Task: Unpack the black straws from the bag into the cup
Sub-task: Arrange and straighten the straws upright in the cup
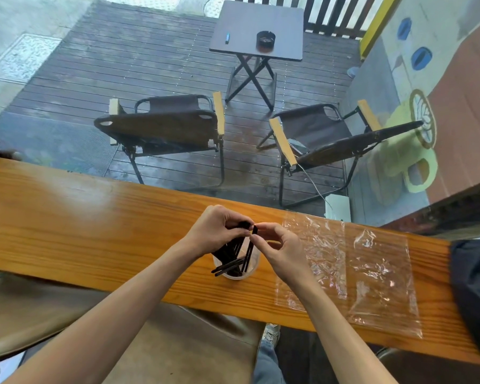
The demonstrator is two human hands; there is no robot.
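Observation:
A clear plastic cup (252,268) stands on the wooden counter (94,234), with several black straws (229,266) inside it. My left hand (216,231) grips the tops of a bundle of these straws above the cup. My right hand (281,249) pinches the top of a single black straw (250,249) whose lower end is in the cup. The clear plastic bag (372,275) lies flat and crumpled on the counter to the right of the cup, and no straws show inside it.
A dark cloth item (474,295) lies at the counter's right end. Beyond the counter, below, are two folding chairs (164,126) and a small folding table (257,29) with an ashtray. My shoe and leg show beneath the counter.

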